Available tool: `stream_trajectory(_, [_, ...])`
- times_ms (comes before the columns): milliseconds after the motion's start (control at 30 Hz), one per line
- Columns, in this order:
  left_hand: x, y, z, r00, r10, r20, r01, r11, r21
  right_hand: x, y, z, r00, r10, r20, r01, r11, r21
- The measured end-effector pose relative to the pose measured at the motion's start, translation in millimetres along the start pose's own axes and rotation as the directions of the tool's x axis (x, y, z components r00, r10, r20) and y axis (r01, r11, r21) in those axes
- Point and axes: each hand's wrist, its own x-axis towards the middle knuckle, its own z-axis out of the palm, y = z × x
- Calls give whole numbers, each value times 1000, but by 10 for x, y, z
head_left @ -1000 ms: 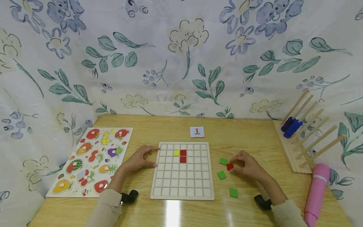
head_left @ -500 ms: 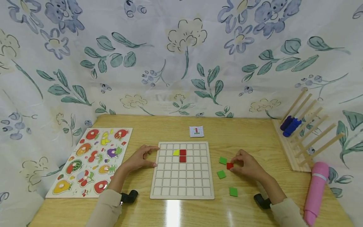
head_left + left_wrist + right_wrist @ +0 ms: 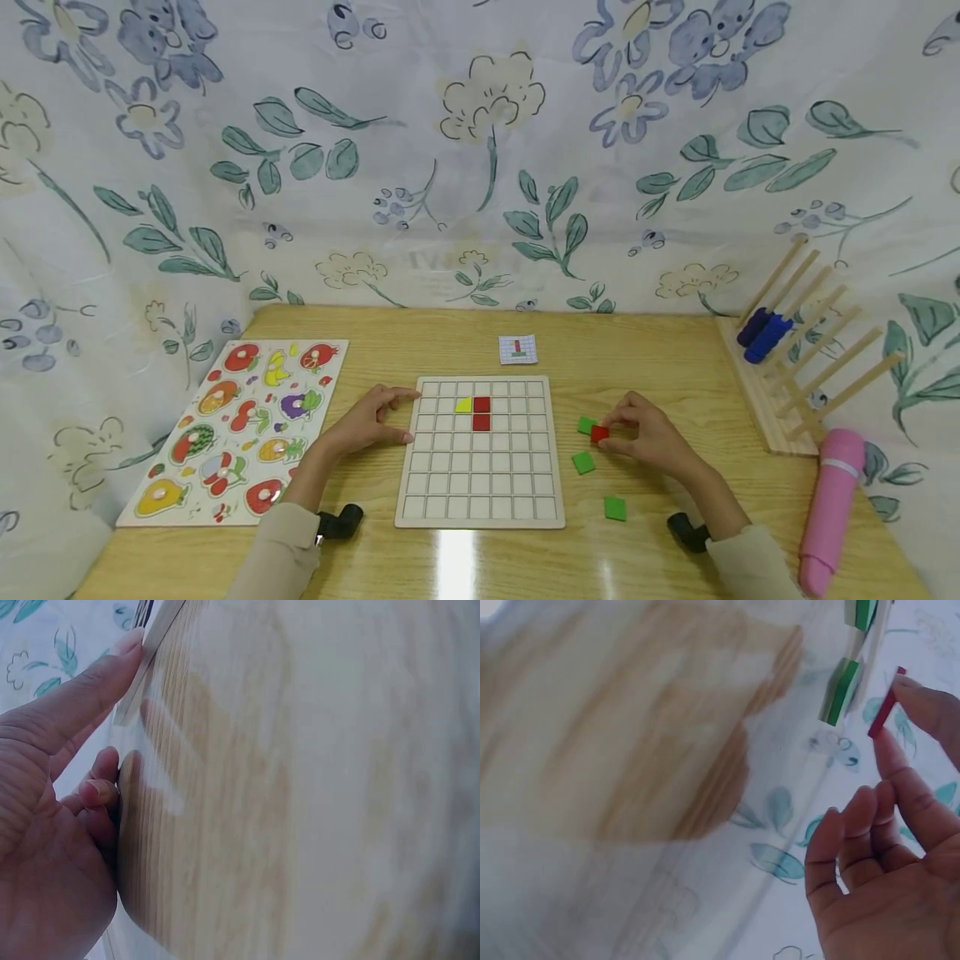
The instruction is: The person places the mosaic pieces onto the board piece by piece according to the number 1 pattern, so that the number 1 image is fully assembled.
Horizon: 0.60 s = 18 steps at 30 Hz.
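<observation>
A pale grid board lies mid-table, with one yellow tile and two red tiles set in its upper squares. My left hand rests beside the board, index finger and thumb apart and both at its left edge; in the left wrist view the thumb meets that edge. Right of the board, my right hand pinches another red tile between thumb and index finger, its other fingers loosely bent. Close to that tile lie green tiles, one partly overlapped by it in the head view.
A small card with a coloured grid pattern lies behind the board. To the left is a fruit puzzle board. At the right stand a wooden peg rack with blue pieces and a pink cylindrical object. A floral cloth hangs behind.
The right hand has shifted slightly left with the red tile, which now sits closer over the nearest green tile. The left hand keeps its place at the board's edge.
</observation>
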Motion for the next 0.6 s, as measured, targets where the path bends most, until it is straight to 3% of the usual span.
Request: stream_trajectory(600, [-18, 5, -10, 1000, -4, 0, 4, 1000, -24, 185, -259, 84, 997, 48, 62, -50, 998, 28])
